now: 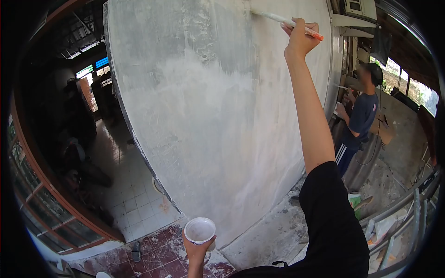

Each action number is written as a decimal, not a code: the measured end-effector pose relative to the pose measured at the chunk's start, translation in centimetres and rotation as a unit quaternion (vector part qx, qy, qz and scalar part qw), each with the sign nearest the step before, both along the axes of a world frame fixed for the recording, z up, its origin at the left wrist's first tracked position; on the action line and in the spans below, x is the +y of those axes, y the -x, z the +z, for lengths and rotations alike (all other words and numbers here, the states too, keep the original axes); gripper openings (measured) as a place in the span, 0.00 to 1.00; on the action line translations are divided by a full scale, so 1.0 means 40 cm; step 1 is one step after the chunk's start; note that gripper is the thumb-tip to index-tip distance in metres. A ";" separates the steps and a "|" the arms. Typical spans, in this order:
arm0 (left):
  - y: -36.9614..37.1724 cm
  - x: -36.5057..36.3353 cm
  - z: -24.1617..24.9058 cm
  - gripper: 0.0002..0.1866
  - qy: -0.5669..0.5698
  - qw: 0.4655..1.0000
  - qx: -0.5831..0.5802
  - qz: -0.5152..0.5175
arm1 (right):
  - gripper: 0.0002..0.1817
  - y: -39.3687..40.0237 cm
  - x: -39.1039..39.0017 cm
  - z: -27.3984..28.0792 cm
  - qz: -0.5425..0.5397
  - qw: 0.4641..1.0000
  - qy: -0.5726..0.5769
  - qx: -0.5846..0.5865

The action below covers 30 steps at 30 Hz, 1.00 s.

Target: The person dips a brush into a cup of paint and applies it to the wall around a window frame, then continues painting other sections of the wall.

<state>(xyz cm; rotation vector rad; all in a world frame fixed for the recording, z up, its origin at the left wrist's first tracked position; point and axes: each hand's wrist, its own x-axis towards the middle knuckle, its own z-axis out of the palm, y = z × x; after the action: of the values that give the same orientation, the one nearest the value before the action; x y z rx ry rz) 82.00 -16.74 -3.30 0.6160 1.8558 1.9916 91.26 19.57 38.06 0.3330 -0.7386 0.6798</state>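
High on the wall, my right hand (pixel 301 38) is closed around a paintbrush (pixel 278 18) with a whitish handle and a red-orange end. The brush points left, and its tip meets the upper part of the wall (pixel 208 116), where its bristles are hard to make out. Patchy white covers the grey wall surface, thinner in some places. Low in front of me, my left hand (pixel 197 250) grips a white cup (pixel 200 230) from below and around its side. Pale paint coats the inside of the cup.
At the right a person (pixel 361 111) in a dark shirt stands at another wall section, holding a brush and a container. A doorway with a white tiled floor (pixel 139 208) opens on the left, beside a brown-framed window (pixel 46 185). Metal bars (pixel 412 231) stand at the lower right.
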 end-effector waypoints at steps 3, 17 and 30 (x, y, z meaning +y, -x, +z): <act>0.015 -0.006 -0.022 0.40 -0.002 1.000 0.007 0.004 | 0.11 0.044 0.015 -0.158 -0.022 0.995 0.059 -0.080; -0.003 0.026 -0.006 0.42 -0.004 0.997 -0.011 -0.073 | 0.07 -0.078 -0.120 -0.454 -0.078 0.885 0.173 -0.426; 0.023 -0.069 -0.033 0.42 -0.003 1.000 -0.001 0.023 | 0.09 0.061 -0.138 0.047 -0.035 0.997 -0.001 -0.067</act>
<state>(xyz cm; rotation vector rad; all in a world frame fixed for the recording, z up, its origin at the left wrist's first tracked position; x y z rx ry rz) 81.09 -19.51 -4.62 0.5785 1.8793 2.0272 88.80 14.04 39.96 0.2633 -0.8741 0.6395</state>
